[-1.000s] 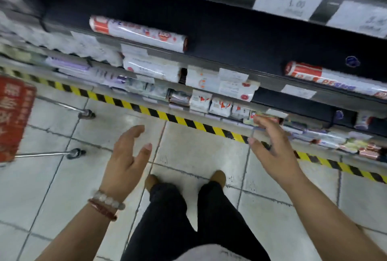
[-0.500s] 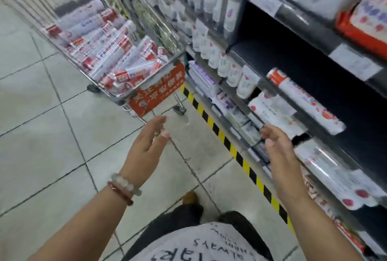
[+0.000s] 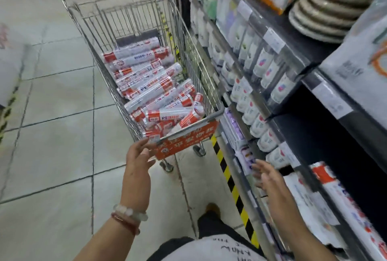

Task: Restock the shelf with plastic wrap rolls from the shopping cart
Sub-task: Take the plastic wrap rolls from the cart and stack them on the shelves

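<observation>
many plastic wrap rolls (image 3: 155,93) fill the shopping cart (image 3: 129,15) at frame centre, just above the left hand (image 3: 139,156), fingers spread at its orange sign (image 3: 186,142). right hand (image 3: 270,179), lower right, empty and spread beside the shelf (image 3: 314,179).

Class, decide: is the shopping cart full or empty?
Partly full: plastic wrap rolls cover the floor of the shopping cart, piled well below its rim.

A wire shopping cart (image 3: 188,36) stood at the upper centre of the frame, its floor heaped with red-and-white plastic wrap rolls (image 3: 152,91) lying crosswise. At the lower right, one matching roll (image 3: 343,204) lay on the dark shelf (image 3: 326,133).
</observation>
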